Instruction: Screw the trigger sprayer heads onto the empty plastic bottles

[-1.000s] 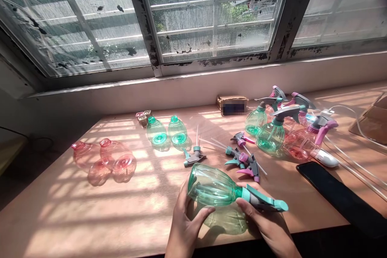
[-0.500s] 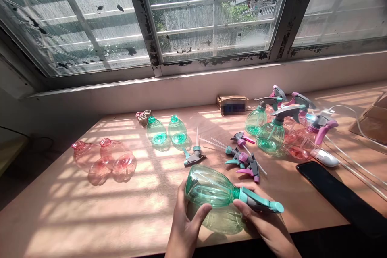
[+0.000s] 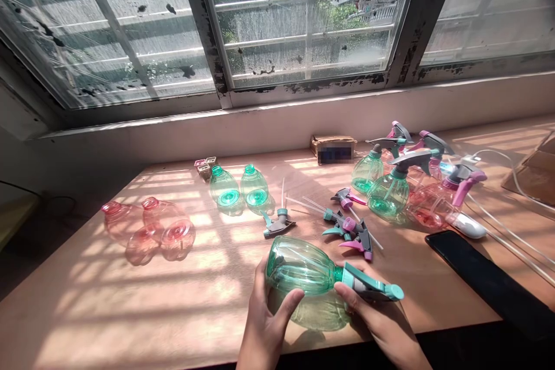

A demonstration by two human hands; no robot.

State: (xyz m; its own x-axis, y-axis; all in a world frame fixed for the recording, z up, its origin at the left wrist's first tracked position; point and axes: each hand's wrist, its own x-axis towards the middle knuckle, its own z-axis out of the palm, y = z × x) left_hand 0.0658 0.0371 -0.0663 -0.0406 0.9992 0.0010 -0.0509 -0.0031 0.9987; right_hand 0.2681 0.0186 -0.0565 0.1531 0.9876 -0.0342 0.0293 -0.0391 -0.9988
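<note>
A clear green spray bottle (image 3: pixel 301 266) lies tilted on its side in the air near the table's front edge, its turquoise and grey trigger head (image 3: pixel 368 284) pointing right. My left hand (image 3: pixel 271 312) is wrapped round the bottle's base end, thumb in front. At the neck, my right hand (image 3: pixel 368 306) grips the collar of the trigger head, with its fingers partly hidden behind. Just beyond the bottle lies a loose grey and turquoise trigger head (image 3: pixel 280 224). Several more loose trigger heads (image 3: pixel 347 225), pink or turquoise with tubes, lie in a pile to the right of it.
Two green bottles (image 3: pixel 255 188) without heads stand at the back, two pink bottles (image 3: pixel 169 222) at the left. Several assembled spray bottles (image 3: pixel 388 193) crowd the right, beside a white mouse (image 3: pixel 468 226), a black phone (image 3: pixel 481 277) and white cables. A small box (image 3: pixel 333 150) sits by the wall.
The trigger head in my right hand has shifted and turned very slightly. Both hands keep their hold, and the bottle stays nearly in place.
</note>
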